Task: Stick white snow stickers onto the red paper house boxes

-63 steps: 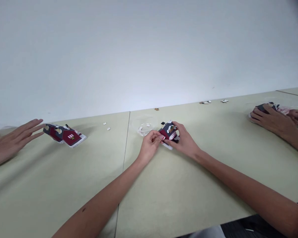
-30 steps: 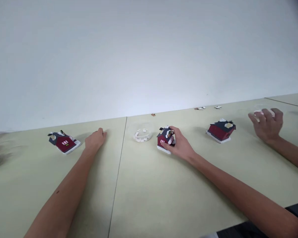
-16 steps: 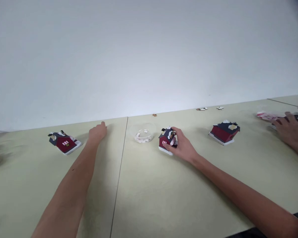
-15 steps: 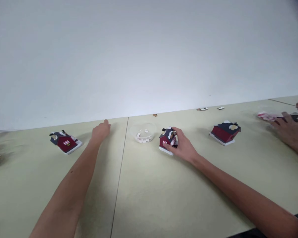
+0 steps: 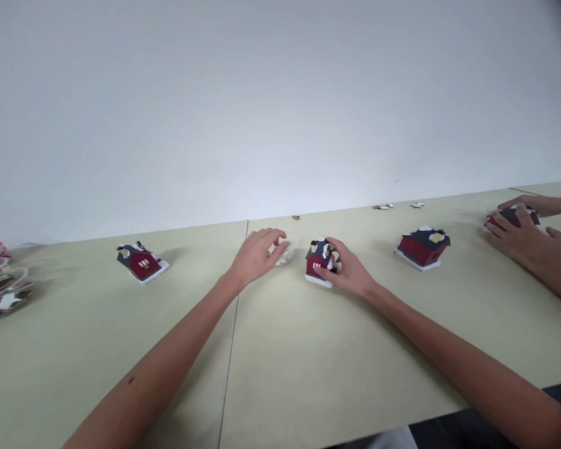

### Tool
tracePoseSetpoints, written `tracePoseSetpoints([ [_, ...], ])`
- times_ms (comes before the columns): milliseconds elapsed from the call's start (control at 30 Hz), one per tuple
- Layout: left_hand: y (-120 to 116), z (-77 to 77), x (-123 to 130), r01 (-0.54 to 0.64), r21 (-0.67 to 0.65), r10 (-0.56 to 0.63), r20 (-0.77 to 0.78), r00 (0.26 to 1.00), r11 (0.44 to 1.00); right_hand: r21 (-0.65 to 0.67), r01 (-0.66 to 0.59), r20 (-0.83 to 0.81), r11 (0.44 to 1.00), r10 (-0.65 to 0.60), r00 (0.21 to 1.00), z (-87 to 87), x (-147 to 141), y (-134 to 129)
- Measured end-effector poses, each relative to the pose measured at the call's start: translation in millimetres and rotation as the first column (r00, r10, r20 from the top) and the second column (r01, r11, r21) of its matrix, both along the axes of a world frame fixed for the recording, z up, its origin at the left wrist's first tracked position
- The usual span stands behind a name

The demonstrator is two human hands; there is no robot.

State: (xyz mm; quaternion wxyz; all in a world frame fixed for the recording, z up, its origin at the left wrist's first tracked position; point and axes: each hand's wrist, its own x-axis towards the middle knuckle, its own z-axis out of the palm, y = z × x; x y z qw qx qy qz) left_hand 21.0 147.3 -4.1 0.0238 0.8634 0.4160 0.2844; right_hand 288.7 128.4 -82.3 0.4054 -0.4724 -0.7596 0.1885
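Note:
My right hand (image 5: 348, 268) grips a small red toy house (image 5: 316, 259) with a dark, white-patched roof and a white base. Its fingers lie on the house's right side and front, hiding part of a striped figure there. Just left of it, my left hand (image 5: 260, 252) reaches over a clear plastic bowl (image 5: 285, 257), fingers curved with thumb and forefinger apart. The hand covers most of the bowl, so its contents barely show.
Similar houses stand left (image 5: 144, 262) and right (image 5: 423, 247). Bowls of small cut-outs (image 5: 9, 296) sit at far left. Flat pieces (image 5: 383, 206) and a brown piece (image 5: 296, 217) lie by the wall. At far right, another person's hands (image 5: 526, 237) hold a house.
My left hand has swung right from the table's back edge to the bowl, its fingers parting. My right hand keeps its grip on the house. The other person's hands now hold a house.

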Motion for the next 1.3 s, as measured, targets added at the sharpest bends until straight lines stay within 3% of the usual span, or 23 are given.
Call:
tracePoseSetpoints([
  [200,-46.0,-34.7,25.7,0.296,-0.181,-0.245,0.256,0.935,0.938,0.042,-0.216,0.043,0.976,0.214,0.976,1.7,-1.6,-10.2],
  [300,-53.7,-50.6,29.3,0.346,-0.254,-0.243,0.362,0.900,0.903,0.050,-0.297,0.053,0.954,0.294,0.954,4.5,-8.1,-17.9],
  [433,-55.4,-62.5,27.4,0.316,-0.277,-0.178,0.427,0.887,0.907,0.067,-0.394,0.088,0.917,0.387,0.918,7.6,-12.5,-24.3],
  [667,-54.9,-52.7,22.7,0.283,-0.169,-0.226,0.295,0.929,0.944,0.046,-0.460,0.163,0.887,0.447,0.879,7.3,-14.1,-30.1],
  [900,-74.2,-37.2,26.1,0.291,-0.215,-0.208,0.342,0.917,0.932,0.080,-0.551,0.276,0.830,0.513,0.813,11.9,-21.5,-35.1],
  [1000,-78.0,-32.2,8.4,0.211,-0.184,-0.143,0.326,0.935,0.960,0.105,-0.526,0.333,0.844,0.468,0.818,14.5,-19.6,-37.2],
  [1067,-78.4,-28.3,-14.8,0.093,-0.160,-0.044,0.283,0.958,0.983,0.114,-0.499,0.342,0.859,0.438,0.831,16.1,-16.6,-38.0],
  [1167,-79.0,-22.8,-63.3,-0.119,-0.130,0.140,0.172,0.975,0.984,0.129,-0.460,0.333,0.879,0.398,0.855,16.9,-12.2,-37.2],
  [1300,-77.8,-18.1,-137.5,-0.323,-0.095,0.328,0.049,0.943,0.942,0.119,-0.434,0.333,0.893,0.376,0.865,12.8,-10.7,-34.2],
])
